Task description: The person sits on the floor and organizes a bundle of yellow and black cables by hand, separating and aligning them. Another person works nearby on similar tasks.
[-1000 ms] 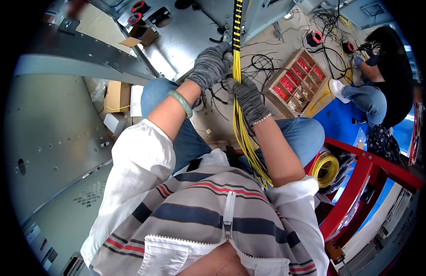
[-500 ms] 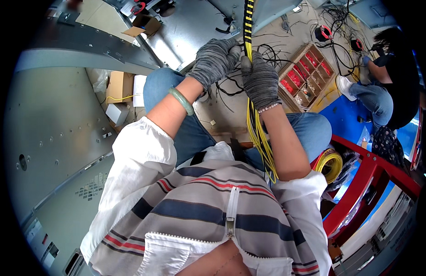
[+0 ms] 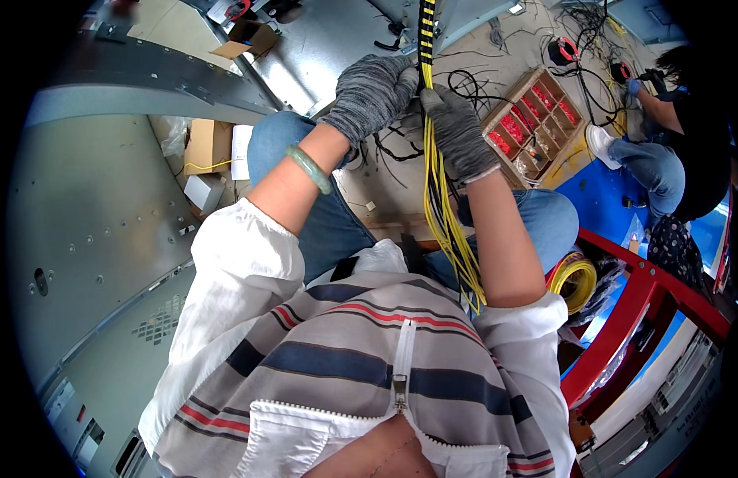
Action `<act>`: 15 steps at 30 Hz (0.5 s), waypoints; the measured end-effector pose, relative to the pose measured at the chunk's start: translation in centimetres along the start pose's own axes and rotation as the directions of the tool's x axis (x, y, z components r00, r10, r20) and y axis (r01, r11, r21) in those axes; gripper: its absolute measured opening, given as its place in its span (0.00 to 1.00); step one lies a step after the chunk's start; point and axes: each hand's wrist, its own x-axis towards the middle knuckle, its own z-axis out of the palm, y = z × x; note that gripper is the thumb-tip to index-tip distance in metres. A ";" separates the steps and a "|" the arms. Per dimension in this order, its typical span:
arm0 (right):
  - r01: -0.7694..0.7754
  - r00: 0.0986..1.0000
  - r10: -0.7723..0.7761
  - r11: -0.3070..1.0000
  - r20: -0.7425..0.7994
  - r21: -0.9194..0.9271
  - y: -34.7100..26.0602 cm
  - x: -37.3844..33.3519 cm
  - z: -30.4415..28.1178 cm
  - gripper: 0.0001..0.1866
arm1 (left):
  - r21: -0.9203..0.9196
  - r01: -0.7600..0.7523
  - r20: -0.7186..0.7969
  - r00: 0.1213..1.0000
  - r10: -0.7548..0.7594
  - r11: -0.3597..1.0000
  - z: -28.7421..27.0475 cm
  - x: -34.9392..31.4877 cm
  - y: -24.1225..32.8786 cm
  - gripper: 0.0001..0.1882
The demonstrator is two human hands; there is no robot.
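A bundle of yellow and black wires (image 3: 437,211) runs from beside my lap up between my hands. Above them, black spiral wrap (image 3: 425,32) winds round it, with yellow showing through the gaps. My right hand (image 3: 458,131), in a grey knit glove, is closed on the wires, its thumb in front and some fingers seemingly behind. My left hand (image 3: 372,94), gloved alike, is closed at the bundle's left side, near the lower end of the wrap. What its fingertips pinch is hidden.
A wooden compartment box (image 3: 532,127) with small red parts stands on the floor at right, near loose black cables (image 3: 469,84). A co-worker (image 3: 672,151) sits beyond it. A yellow wire coil (image 3: 575,285) lies by a red frame (image 3: 648,279). Metal cabinet panels (image 3: 106,239) rise at left.
My right hand has shifted slightly right and down along the wires and turned, its thumb now plainer. My left hand has moved slightly. The bundle leans a little further left at the top.
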 end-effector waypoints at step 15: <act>-0.014 0.999 -0.034 0.346 -0.027 -0.938 -3.8 -1.4 0.5 0.15 | -0.121 0.012 0.040 0.999 -0.008 0.993 1.2 0.8 -0.2 0.20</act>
